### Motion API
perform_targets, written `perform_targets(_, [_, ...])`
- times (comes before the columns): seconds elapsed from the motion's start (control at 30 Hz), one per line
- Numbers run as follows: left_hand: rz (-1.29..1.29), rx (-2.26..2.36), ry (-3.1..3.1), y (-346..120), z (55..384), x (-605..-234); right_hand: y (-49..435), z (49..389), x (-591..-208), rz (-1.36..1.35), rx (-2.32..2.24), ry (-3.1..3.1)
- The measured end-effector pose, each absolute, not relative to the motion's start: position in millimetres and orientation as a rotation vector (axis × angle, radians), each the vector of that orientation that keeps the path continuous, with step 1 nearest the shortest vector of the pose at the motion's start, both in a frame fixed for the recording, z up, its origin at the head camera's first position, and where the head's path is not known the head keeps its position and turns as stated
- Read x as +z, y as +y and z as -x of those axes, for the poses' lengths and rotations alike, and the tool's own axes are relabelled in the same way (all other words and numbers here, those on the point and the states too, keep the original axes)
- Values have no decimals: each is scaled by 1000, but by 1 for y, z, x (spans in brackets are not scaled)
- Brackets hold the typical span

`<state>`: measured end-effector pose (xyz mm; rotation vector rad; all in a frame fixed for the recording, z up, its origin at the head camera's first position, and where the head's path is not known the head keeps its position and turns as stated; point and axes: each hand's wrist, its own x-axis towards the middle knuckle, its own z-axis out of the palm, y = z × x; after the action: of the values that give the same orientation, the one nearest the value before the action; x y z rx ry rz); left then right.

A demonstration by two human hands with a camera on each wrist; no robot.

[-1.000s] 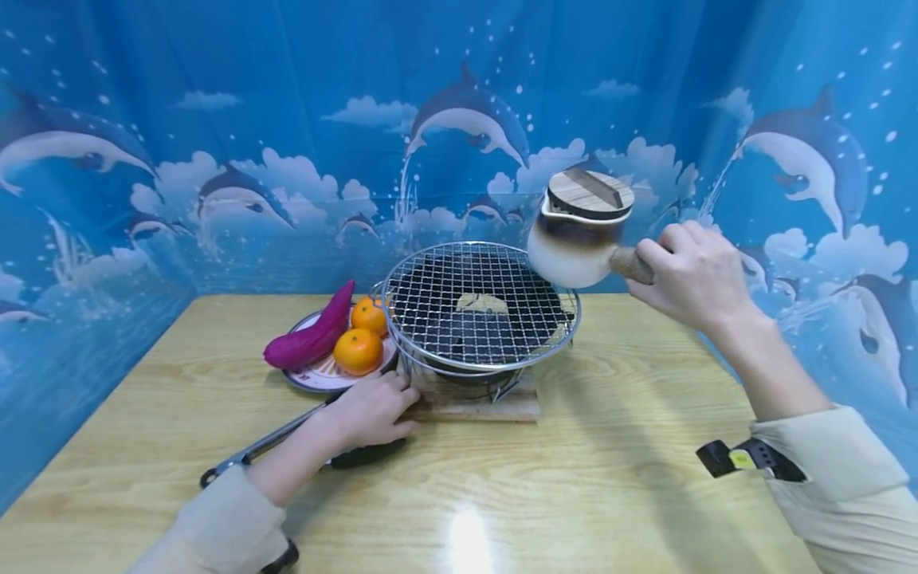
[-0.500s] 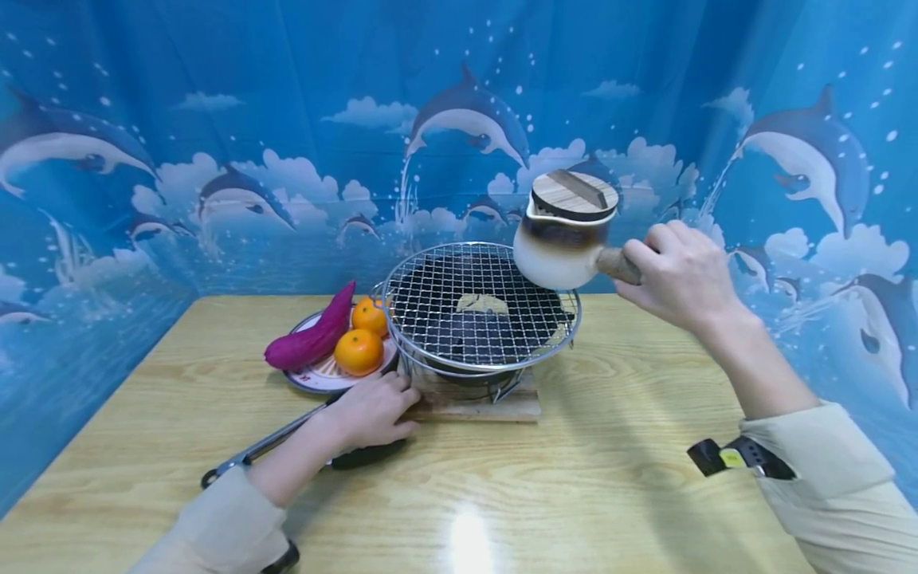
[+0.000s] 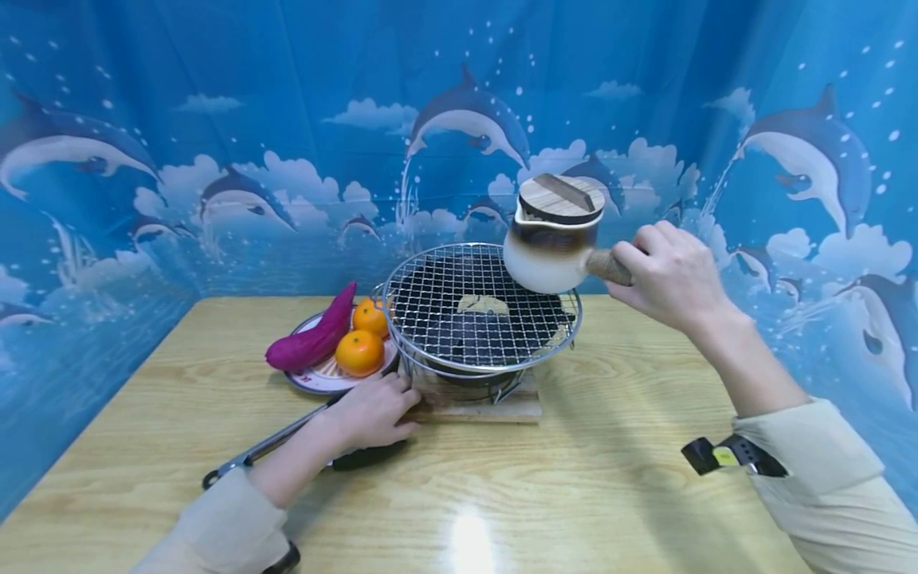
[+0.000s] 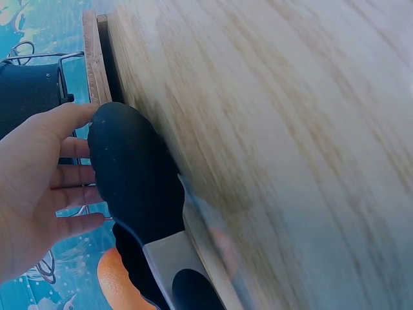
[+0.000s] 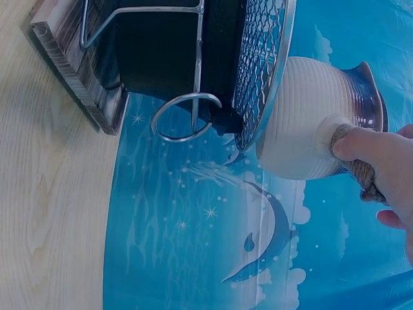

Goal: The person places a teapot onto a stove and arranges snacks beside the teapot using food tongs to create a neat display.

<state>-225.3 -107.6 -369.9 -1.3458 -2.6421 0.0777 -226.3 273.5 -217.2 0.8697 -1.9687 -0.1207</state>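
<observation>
My right hand [image 3: 670, 275] grips the wrapped side handle [image 3: 608, 267] of a cream-and-brown teapot [image 3: 547, 257] with a wooden lid [image 3: 561, 198]. The teapot is upright over the right back part of a round wire grill rack [image 3: 459, 339]. In the right wrist view its base lies close to the rack rim [image 5: 274, 84]; whether they touch I cannot tell. My left hand [image 3: 376, 410] is low by the wooden board [image 3: 495, 411] under the stove. In the left wrist view its fingers [image 4: 76, 175] extend loosely beside the black tong heads [image 4: 132, 168].
Left of the stove, a plate [image 3: 303, 384] bears a purple sweet potato [image 3: 311, 341] and two oranges [image 3: 360, 353]. The tongs' metal handle [image 3: 276, 438] runs toward the front left of the table [image 3: 574, 494]. A dolphin-print curtain [image 3: 301, 72] stands behind.
My right hand has carried the teapot leftward, further over the grill rack, and lowered it slightly. My left hand has stayed in place.
</observation>
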Motion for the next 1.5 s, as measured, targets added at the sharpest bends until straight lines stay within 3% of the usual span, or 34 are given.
perform_targets(1.5, [1338, 84, -2664, -106, 226, -371, 263, 232, -221, -930, -174, -1966])
